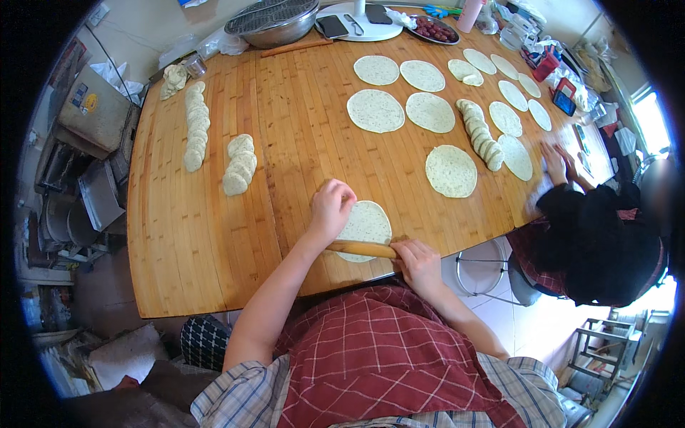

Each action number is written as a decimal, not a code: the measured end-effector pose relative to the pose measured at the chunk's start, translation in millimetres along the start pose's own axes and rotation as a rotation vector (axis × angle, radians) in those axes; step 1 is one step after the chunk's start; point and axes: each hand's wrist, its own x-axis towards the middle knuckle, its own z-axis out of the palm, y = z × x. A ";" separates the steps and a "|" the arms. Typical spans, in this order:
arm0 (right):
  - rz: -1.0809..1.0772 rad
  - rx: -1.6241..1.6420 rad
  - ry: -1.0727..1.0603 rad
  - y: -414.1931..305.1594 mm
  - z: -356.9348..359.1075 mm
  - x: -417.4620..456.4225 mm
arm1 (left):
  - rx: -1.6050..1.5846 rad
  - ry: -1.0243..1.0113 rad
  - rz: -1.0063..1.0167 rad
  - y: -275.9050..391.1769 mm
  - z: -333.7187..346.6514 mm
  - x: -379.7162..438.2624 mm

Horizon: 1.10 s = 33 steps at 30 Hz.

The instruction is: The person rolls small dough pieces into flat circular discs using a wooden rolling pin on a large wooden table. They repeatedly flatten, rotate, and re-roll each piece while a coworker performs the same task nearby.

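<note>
A wooden rolling pin (366, 249) lies across a thin round of speckled dough (368, 222) near the table's front edge. My right hand (418, 262) grips the pin's right end. Over the round's left edge is my left hand (333, 206), its fingers curled; whether they pinch the dough cannot be told. Farther right lies another flat dough round (451, 171), with several more rounds (376, 111) behind it. Left of my hands is a short row of overlapping dough pieces (240, 165), and beyond it a longer row (197, 127).
At the right a co-worker's hands (559, 163) rest at the wooden table's (176, 257) edge, near a row of overlapping dough pieces (479, 134). Along the back stand a metal basin (278, 32), a second wooden rod (296, 47), phones and a plate of dark red balls (434, 30). A dough lump (174, 80) sits back left.
</note>
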 end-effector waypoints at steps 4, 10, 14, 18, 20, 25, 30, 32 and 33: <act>-0.057 -0.018 -0.084 -3.2 -6.4 -12.3 | 0.283 0.036 0.469 6.1 -7.3 -26.0; -0.135 0.047 -0.078 -9.8 -10.2 -14.3 | 0.338 0.128 0.381 7.3 -12.0 -24.3; -0.201 0.045 -0.050 -13.1 -7.6 -4.9 | 0.335 -0.174 0.106 19.2 -1.7 -2.4; -0.248 0.071 -0.074 -19.7 -10.6 2.0 | -0.118 -0.665 -0.238 29.8 -22.8 28.1; -0.263 0.078 -0.085 -19.0 -9.8 0.7 | -0.565 -0.790 -0.427 48.7 -42.9 31.3; -0.311 0.073 -0.166 -18.9 -11.5 -5.7 | -0.560 -0.369 -0.487 51.5 -85.0 -4.6; -0.197 0.009 -0.116 3.8 -11.9 -16.1 | 0.415 0.056 -0.182 21.1 -51.7 -75.3; -0.138 -0.046 -0.046 15.5 4.1 2.0 | 0.407 -0.017 -0.105 9.1 -24.0 -81.7; -0.106 -0.073 -0.011 23.3 11.7 16.0 | 0.486 0.012 -0.106 2.3 -16.9 -72.7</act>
